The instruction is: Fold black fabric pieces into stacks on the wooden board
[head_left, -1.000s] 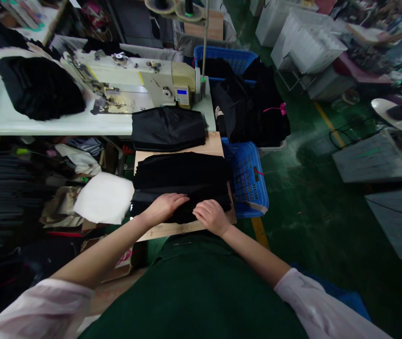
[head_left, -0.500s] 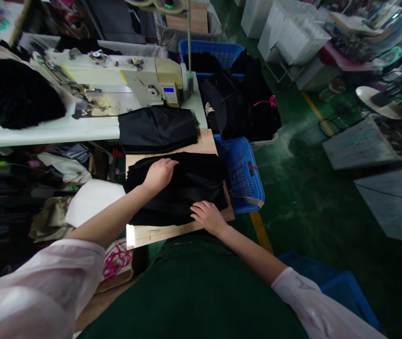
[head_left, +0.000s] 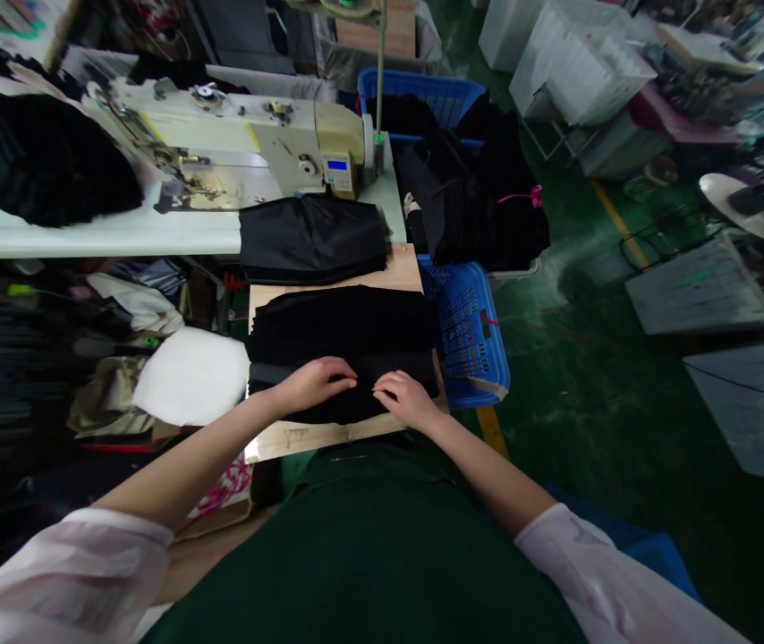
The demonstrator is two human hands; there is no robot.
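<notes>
A pile of black cloth [head_left: 348, 317] lies on a wooden board in front of me, with a slightly greyer band across its near half. My left hand [head_left: 318, 383] is over that near half, thumb and fingers bent together on the cloth. Close on its right, my right hand [head_left: 410, 400] has its fingers curled at the same cloth, fingertips pointing left. The fabric between the fingertips is too dark to make out clearly. Just beyond, a shiny black folded piece [head_left: 315, 240] rests partly on the sewing table.
The sewing machine [head_left: 241, 134] stands on the pale table [head_left: 39, 243] beyond the wooden board [head_left: 328, 438]. A dark cloth heap [head_left: 46, 161] is at left. A blue basket [head_left: 472, 331] and heaped black garments [head_left: 476, 197] stand right of the board.
My left hand has come down toward me and to the right, nearer my right hand. A greyer band now shows across the cloth. The view has shifted slightly.
</notes>
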